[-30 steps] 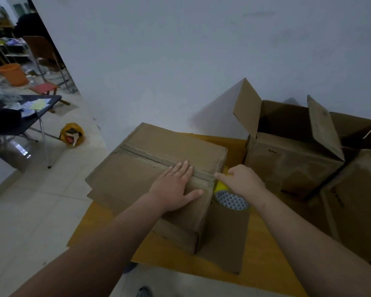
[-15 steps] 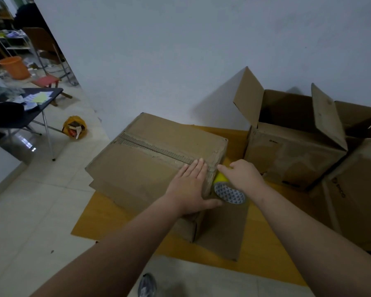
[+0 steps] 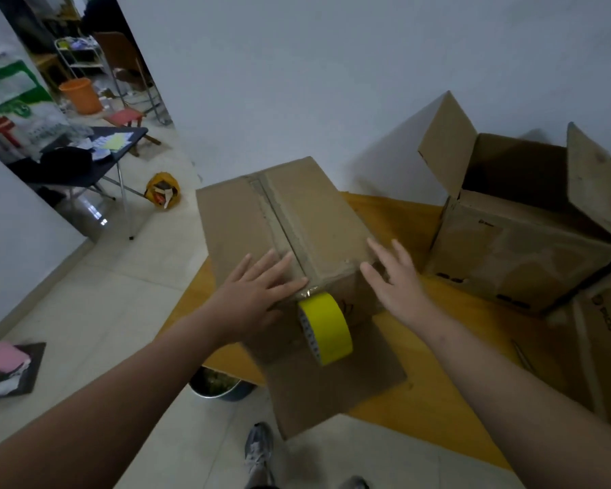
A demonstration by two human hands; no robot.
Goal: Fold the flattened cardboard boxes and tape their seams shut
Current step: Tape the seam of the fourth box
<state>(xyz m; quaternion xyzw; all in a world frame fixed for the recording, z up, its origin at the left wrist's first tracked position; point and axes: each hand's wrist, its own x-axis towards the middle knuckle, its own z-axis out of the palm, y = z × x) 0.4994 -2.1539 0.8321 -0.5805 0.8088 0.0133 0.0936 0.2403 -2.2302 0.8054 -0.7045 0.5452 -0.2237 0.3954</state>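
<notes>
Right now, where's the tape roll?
Head view, centre: the yellow tape roll hangs at the near end of the closed box, below its seam, between the left hand and right hand.

Right edge cuts off the open box (image 3: 522, 248).

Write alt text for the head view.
A left hand lies flat on a cardboard box beside its taped seam; the right hand is open at the box's right edge. A yellow tape roll hangs at its near end.
</notes>
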